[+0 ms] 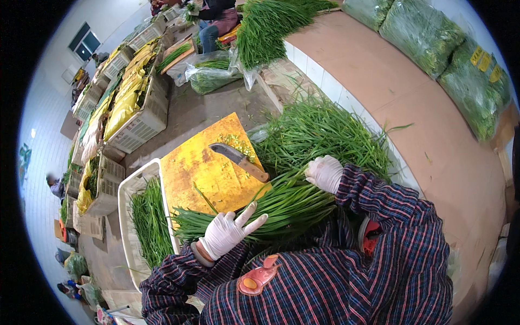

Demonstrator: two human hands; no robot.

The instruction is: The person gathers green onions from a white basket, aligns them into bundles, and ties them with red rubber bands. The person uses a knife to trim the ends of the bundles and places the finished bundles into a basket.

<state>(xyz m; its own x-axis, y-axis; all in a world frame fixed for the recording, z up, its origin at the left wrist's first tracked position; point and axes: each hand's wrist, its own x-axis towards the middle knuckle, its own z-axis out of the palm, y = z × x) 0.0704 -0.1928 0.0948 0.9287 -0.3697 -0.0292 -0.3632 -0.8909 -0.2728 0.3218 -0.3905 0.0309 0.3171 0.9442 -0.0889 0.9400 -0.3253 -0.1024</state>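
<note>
A long bunch of garlic chives [292,203] stretches across my lap, over the near edge of a yellow cutting board [208,176]. My left hand [223,234], in a white glove, rests on the bunch's left end with two fingers spread out. Closed on the bunch's right end is my gloved right hand [325,173]; its fingertips are partly hidden. A knife [241,161] with a dark blade and wooden handle lies on the board beside chopped green and pale trimmings [238,143]. Behind my right hand spreads a big loose heap of chives [330,135].
Left of the board stands a white crate [123,216] holding chives. A white-tiled ledge [330,86] curves along the right, with bagged greens [422,35] on it. Further off are stacked crates [143,122], a plastic bag of greens [211,78] and a seated person [211,27].
</note>
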